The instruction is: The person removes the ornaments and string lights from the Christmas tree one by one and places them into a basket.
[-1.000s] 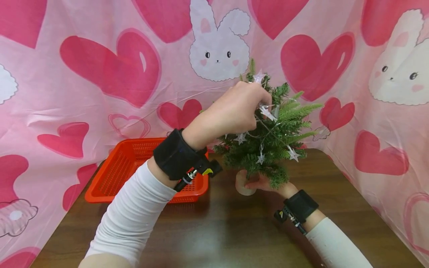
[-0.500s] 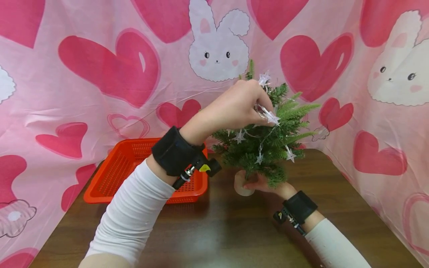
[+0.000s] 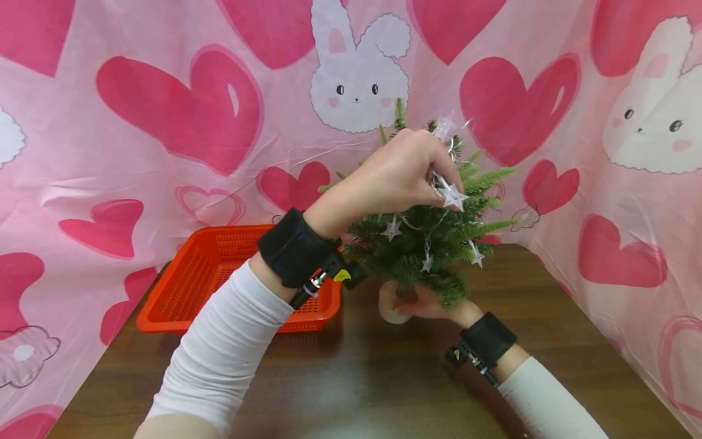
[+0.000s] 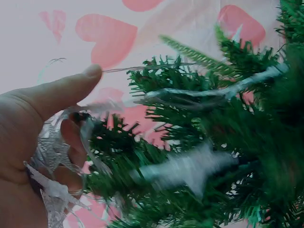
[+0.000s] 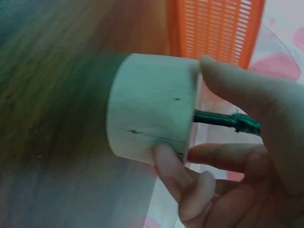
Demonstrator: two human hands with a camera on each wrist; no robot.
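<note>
My left hand [image 3: 406, 171] is at the upper front of a small artificial Christmas tree [image 3: 406, 256]. It holds a bunched string of clear star lights [image 3: 453, 197], and stars also lie between its palm and fingers in the left wrist view. More of the string runs from this hand to the branches, where several stars hang; one star [image 4: 190, 171] is blurred. Low down, my right hand [image 3: 430, 303] grips the tree's round wooden base [image 5: 149, 107] by its upper edge, thumb on one side and fingers on the other. A green stem [image 5: 223, 119] rises from the base.
An orange-red perforated plastic basket [image 3: 159, 305] stands on the brown wooden table [image 3: 351, 390], left of the tree and partly behind my left forearm. A pink cloth [image 3: 285, 134] printed with hearts and rabbits hangs behind and along the sides.
My left hand has moved a little right with the lights, and a star now shows clearly at its fingertips. The tree and its base have shifted slightly left, with my right hand still gripping the base.
</note>
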